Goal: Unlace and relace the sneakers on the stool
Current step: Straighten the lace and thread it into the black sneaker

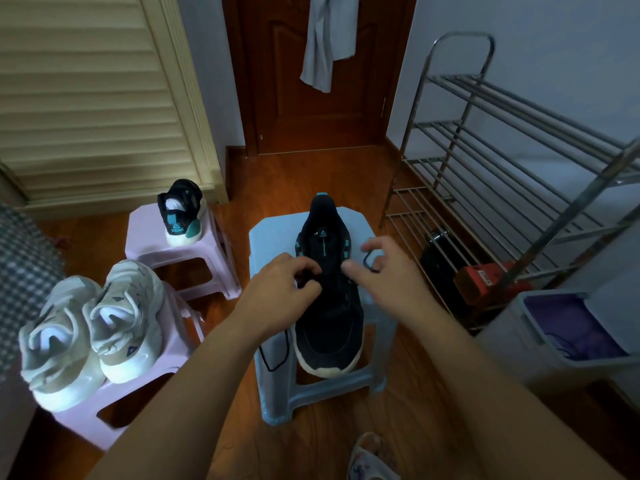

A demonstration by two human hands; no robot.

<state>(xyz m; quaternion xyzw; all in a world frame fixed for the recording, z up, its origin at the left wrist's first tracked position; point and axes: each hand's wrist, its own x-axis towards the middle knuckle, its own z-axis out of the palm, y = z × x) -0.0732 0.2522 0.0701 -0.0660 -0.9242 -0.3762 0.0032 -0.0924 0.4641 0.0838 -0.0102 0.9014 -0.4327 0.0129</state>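
A metal rack [512, 188] stands at right; a blue stool [277, 233] in the middle bears a black sneaker [329, 327], toe toward the person; two pink stools [152, 237] at left hold the other sneakers; the left hand [277, 289] pinches the lace [277, 355] over the eyelets; the right hand [384, 271] pinches a lace loop.

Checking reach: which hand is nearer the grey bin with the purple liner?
Right. The right hand is on the bin's side of the black sneaker; the left hand is farther off.
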